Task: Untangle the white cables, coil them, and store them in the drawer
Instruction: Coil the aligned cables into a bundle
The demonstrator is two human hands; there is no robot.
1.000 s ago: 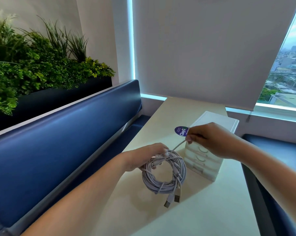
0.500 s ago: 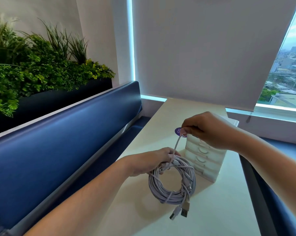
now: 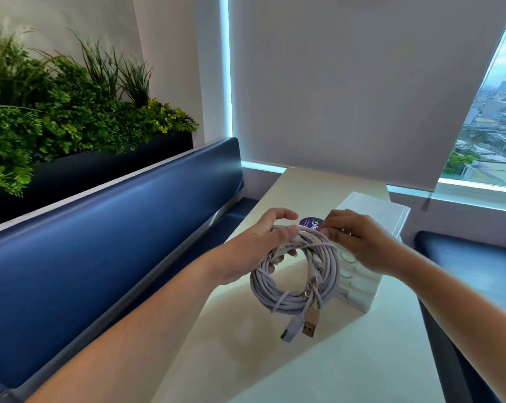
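Note:
A round coil of white cables (image 3: 292, 286) hangs in the air above the table, with two USB plugs (image 3: 302, 327) dangling from its lower edge. My left hand (image 3: 260, 245) grips the coil at its upper left. My right hand (image 3: 359, 242) pinches a cable strand at the top right of the coil, close to the left hand. Behind the coil stands a small white drawer unit (image 3: 368, 228) with its drawers shut; its front is partly hidden by the coil and my right hand.
A cream table (image 3: 318, 362) runs toward the window. A round purple sticker (image 3: 311, 222) lies on it beside the drawer unit. A blue padded bench back (image 3: 100, 228) lines the left side, with a planter of green plants (image 3: 57, 117) above. Another blue seat (image 3: 472, 263) sits at right.
My right hand has come down from holding a strand stretched upward and now meets the coil's top. The coil has been lifted higher and appears closer.

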